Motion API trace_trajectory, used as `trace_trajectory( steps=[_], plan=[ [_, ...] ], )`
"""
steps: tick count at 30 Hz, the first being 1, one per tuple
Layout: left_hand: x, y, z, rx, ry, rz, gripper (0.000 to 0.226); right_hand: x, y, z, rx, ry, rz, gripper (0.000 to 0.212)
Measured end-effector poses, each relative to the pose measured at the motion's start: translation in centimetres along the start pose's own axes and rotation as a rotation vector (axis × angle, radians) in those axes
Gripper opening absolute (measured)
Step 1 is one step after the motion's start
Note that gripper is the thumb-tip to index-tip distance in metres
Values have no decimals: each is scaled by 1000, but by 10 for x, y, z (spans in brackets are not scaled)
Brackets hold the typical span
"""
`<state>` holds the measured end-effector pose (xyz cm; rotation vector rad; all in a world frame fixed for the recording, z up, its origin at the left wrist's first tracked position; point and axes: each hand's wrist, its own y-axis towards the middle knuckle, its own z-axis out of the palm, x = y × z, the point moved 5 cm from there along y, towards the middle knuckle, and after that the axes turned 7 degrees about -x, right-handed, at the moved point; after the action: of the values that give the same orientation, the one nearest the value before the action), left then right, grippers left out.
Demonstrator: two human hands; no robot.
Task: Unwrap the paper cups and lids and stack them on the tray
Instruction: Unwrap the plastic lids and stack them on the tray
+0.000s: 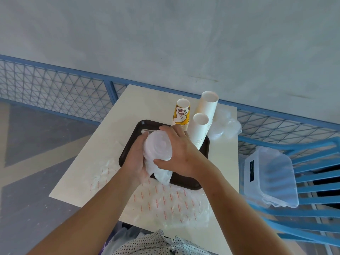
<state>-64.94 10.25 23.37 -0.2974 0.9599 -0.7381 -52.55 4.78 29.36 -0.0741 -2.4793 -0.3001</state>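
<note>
While three unwrapped stacks of paper cups (pixel 199 133) already stood at the far right of the dark rectangular tray (pixel 184 180), the left hand (pixel 137 159) and right hand (pixel 181 153) gripped, fingers curled, a translucent stack of plastic lids (pixel 158 147) above it, its clear wrapper (pixel 161 174) half off.

Three stacks of paper cups stand at the far right of one dark tray (pixel 187 181): one yellow printed stack (pixel 181 113), one tall white stack (pixel 207 105) and one shorter white stack (pixel 199 129). The cups within each stack cannot be counted. One bundle of clear lids (pixel 158 147), its lids also uncountable, is gripped by two hands, the left hand (pixel 136 159) and the right hand (pixel 182 153). Two clear wrappers with red lettering lie on the one table (pixel 150 102): one left wrapper (pixel 104 173) and one near wrapper (pixel 165 203). One crumpled clear bag (pixel 227 126) lies far right. One clear plastic box (pixel 272 173) rests on one blue chair (pixel 312 213).
</note>
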Motion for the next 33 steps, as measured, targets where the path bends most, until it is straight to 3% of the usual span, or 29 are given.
trace_trajectory(
  steps=[7, 16, 24, 33],
  plan=[
    [-27, 20, -22, 76, 72, -102, 38, 16, 30, 27, 49, -49, 43, 95],
    [-84, 46, -52, 183, 186, -47, 43, 50, 84, 65, 68, -113, 67, 100],
    [-105, 92, -96, 52, 284, -129, 49, 61, 118, 101, 136, -146, 176, 84],
    [-113, 104, -117, 244, 265, -184, 62, 71, 132, 128, 103, -184, 244, 82]
  ],
)
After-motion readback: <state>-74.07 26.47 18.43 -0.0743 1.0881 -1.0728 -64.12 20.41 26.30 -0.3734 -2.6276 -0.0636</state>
